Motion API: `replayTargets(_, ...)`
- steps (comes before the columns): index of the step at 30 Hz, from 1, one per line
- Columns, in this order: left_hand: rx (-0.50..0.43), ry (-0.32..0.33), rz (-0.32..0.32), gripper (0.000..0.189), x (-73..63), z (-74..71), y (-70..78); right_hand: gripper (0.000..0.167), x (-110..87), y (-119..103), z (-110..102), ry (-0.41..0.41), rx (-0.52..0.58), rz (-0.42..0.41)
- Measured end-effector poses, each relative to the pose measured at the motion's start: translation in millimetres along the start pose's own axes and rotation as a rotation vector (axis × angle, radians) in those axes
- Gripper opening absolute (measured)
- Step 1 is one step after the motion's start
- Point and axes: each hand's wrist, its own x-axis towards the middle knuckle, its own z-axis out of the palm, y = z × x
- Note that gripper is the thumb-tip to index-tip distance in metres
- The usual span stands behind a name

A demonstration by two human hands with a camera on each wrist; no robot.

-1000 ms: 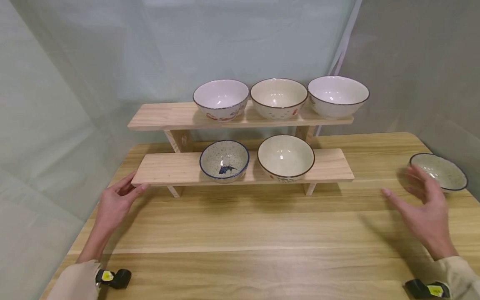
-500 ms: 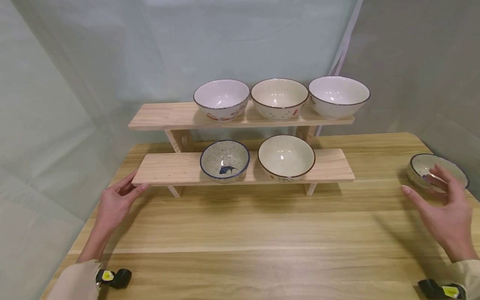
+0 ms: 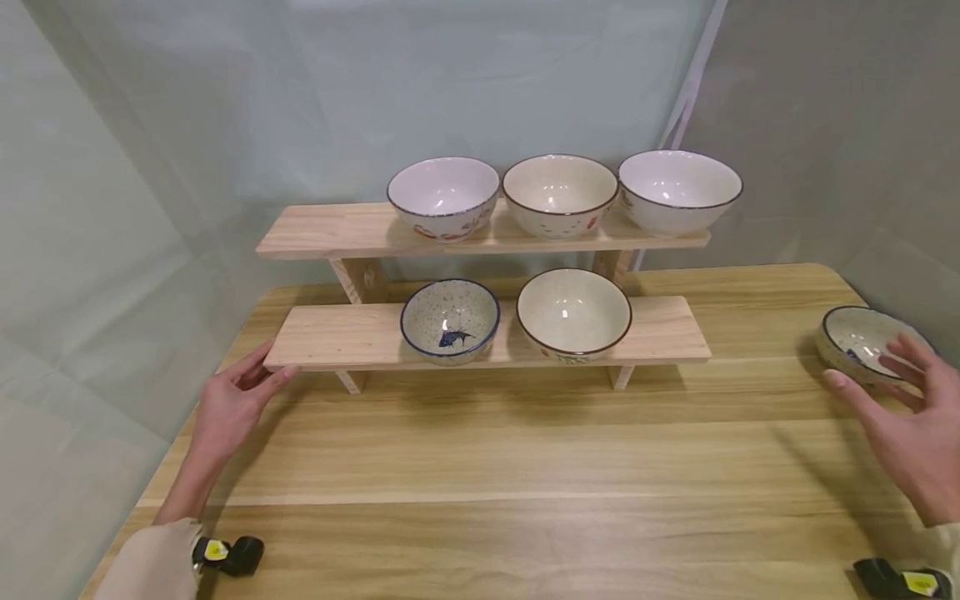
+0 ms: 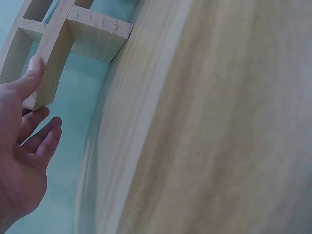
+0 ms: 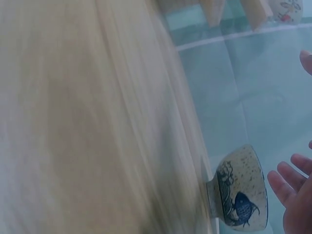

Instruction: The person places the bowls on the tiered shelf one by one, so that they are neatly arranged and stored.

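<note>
My left hand point(image 3: 227, 410) holds the left end of the lower board of a two-tier wooden shelf point(image 3: 337, 333). In the left wrist view, the thumb point(image 4: 33, 73) lies against the board's face and the fingers curl at its end. On this lower tier sit a speckled blue-rimmed bowl point(image 3: 450, 312) with a fish inside and a cream brown-rimmed bowl point(image 3: 573, 308). At the far right, my right hand point(image 3: 915, 421) is spread in front of another speckled bowl point(image 3: 862, 329), overlapping its rim. That bowl stands upright, a blue fish painted outside point(image 5: 243, 207); the hand holds nothing.
Along the upper tier point(image 3: 330, 229) stand a white flowered bowl point(image 3: 444, 187), a cream bowl point(image 3: 558, 185) and another white bowl point(image 3: 678, 183), close together. The wooden table point(image 3: 480, 483) runs beneath everything. Pale cloth walls point(image 3: 480, 75) enclose the back and sides.
My right hand has moved rightward, uncovering more of the speckled bowl's left side. My left hand stays at the shelf end, and the bowls keep their places.
</note>
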Motion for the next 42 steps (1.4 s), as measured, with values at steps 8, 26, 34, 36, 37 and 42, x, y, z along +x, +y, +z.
replayTargets(8,0.003,-0.003,-0.004,0.069,0.0,0.3,-0.1,0.075,2.2,10.1,-1.9,0.052,0.059,0.0)
replayTargets(26,0.001,0.001,0.001,0.069,-0.2,0.3,0.7,0.076,12.0,27.8,-8.5,0.124,-0.005,0.005)
replayTargets(34,-0.005,0.007,-0.002,0.069,0.6,1.5,1.6,0.08,17.8,34.3,-11.9,0.119,-0.033,0.058)
replayTargets(36,-0.01,0.008,0.004,0.068,0.4,1.7,1.4,0.081,19.3,35.5,-12.1,0.118,-0.038,0.068)
replayTargets(37,-0.014,0.009,0.005,0.068,0.3,1.5,1.6,0.08,19.8,36.1,-11.9,0.121,-0.04,0.069)
replayTargets(42,-0.015,0.007,0.004,0.069,-0.4,1.0,1.3,0.081,21.0,38.4,-11.4,0.128,-0.058,0.072)
